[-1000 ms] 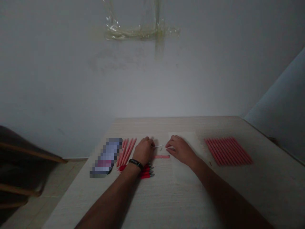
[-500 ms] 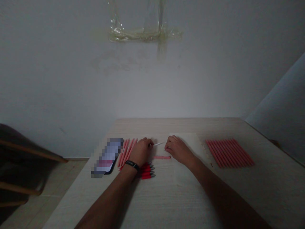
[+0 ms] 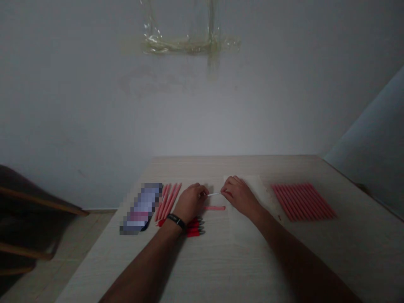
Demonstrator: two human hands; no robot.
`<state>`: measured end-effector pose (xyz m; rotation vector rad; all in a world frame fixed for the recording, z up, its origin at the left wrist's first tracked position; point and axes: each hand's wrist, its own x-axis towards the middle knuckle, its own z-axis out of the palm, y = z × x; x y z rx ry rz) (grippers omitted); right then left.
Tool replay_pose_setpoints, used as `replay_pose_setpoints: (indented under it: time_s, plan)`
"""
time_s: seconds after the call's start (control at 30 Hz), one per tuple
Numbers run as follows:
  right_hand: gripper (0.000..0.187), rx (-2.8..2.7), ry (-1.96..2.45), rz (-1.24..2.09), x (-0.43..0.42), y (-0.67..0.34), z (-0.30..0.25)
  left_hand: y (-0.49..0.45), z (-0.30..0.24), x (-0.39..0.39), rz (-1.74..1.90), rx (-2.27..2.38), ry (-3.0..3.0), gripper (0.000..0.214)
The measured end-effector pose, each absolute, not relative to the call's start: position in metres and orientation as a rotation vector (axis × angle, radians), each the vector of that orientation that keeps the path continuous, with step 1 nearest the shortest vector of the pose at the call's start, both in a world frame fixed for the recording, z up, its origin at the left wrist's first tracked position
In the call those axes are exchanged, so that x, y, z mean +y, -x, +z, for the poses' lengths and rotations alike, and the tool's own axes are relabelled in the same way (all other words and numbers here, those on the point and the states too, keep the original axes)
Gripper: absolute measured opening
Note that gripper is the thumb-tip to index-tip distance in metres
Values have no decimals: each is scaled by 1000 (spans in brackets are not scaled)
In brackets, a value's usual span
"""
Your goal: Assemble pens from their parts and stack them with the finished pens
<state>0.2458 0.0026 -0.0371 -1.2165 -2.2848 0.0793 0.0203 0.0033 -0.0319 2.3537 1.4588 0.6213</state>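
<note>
Both my hands are over the table's middle, with a thin white tube (image 3: 213, 194) pinched between their fingertips. It looks like a pen refill. My left hand (image 3: 191, 203) holds one end, and my right hand (image 3: 238, 195) holds the other, above a white paper sheet (image 3: 248, 229). Just below the tube lies a pink pen barrel (image 3: 214, 208). Near my left wrist sit red-tipped pen parts (image 3: 195, 227). Loose pink barrels (image 3: 168, 202) lie left of my left hand, and a neat row of pink barrels (image 3: 303, 201) lies to the right.
A pixelated phone (image 3: 141, 208) lies at the left of the light wooden table (image 3: 240, 166). A black band (image 3: 176, 221) circles my left wrist. A dark chair with wooden rails (image 3: 28, 202) stands beyond the table's left edge, and a wall rises behind.
My right hand has moved left, and its fingertips now meet the white tube's right end. Half a second ago they were just off it. The pens and barrels on the table have not moved.
</note>
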Motion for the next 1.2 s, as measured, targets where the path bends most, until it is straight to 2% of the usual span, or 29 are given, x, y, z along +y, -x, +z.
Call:
replay_pose_setpoints:
  time_s: [0.27, 0.6, 1.2]
  plan:
    - [5, -2269, 1154, 120, 3, -253, -41, -21, -32, 2, 597, 1454, -2371, 16]
    - [4, -2305, 1365, 161, 10, -280, -48, -18, -29, 1, 579, 1486, -2352, 17]
    - [2, -2311, 1241, 164, 3, -270, -38, -20, -29, 1, 570, 1509, -2374, 15]
